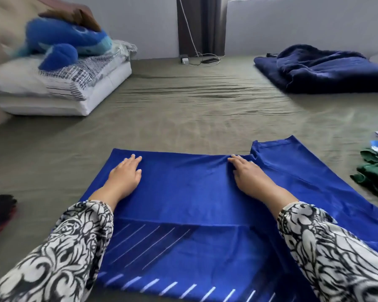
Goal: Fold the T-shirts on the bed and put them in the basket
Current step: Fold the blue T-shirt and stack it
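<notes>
The blue T-shirt [183, 192] lies spread on the bed [183, 110] at its near edge, partly folded, with a sleeve still sticking out toward the right edge. The left hand [123, 176] rests flat on the cloth, its grip spread with straight fingers, and the right hand [247, 177] presses down at the bunched far fold, fingers straight too, though whether its fingertips pinch the crease is hard to tell from this angle. The slick-looking fabric could slide on the wrinkled sheet as either hand lifts, so the fold may skew, and the puckers beside the right hand could get pressed in. The loose sleeve could drag open the layers. No basket shows here. White diagonal stripes mark the shirt; no readable writing or brand appears anywhere.
</notes>
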